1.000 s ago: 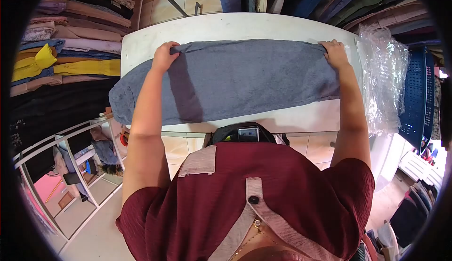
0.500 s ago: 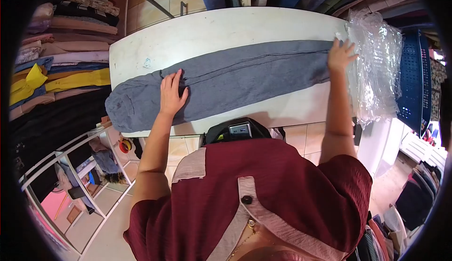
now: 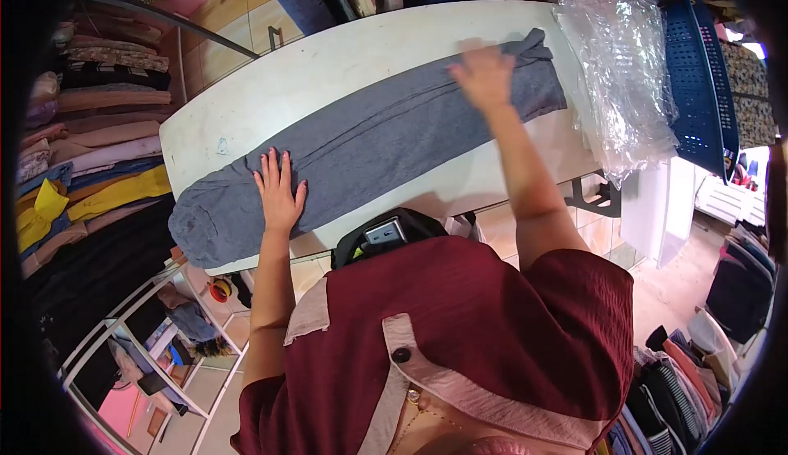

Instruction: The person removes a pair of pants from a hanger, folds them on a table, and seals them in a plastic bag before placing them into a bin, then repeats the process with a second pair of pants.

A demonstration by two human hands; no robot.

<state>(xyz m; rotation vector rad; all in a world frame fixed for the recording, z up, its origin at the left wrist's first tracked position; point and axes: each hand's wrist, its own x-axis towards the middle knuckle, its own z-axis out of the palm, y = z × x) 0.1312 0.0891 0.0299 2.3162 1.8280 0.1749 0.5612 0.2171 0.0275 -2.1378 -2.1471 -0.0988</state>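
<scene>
A pair of grey trousers (image 3: 386, 135), folded lengthwise into a long strip, lies slantwise on the white table (image 3: 353, 49). Its left end is bunched up, and a corner at the far right end is turned up. My left hand (image 3: 279, 192) rests flat on the cloth toward the left, fingers spread. Farther right, my right hand (image 3: 486, 82) is over the upper edge of the strip, its fingers apart and blurred by motion. Neither hand grips anything.
Clear plastic bags (image 3: 616, 69) lie on the table's right end, beside a blue perforated basket (image 3: 698, 86). Stacks of folded clothes (image 3: 115, 139) fill the left side. A white rack (image 3: 176, 365) stands at lower left, and more clothes (image 3: 669, 389) are at lower right.
My right hand has moved left along the trousers, away from the right end, where a corner is now turned up. My left hand stays on the cloth. The view has turned slightly.
</scene>
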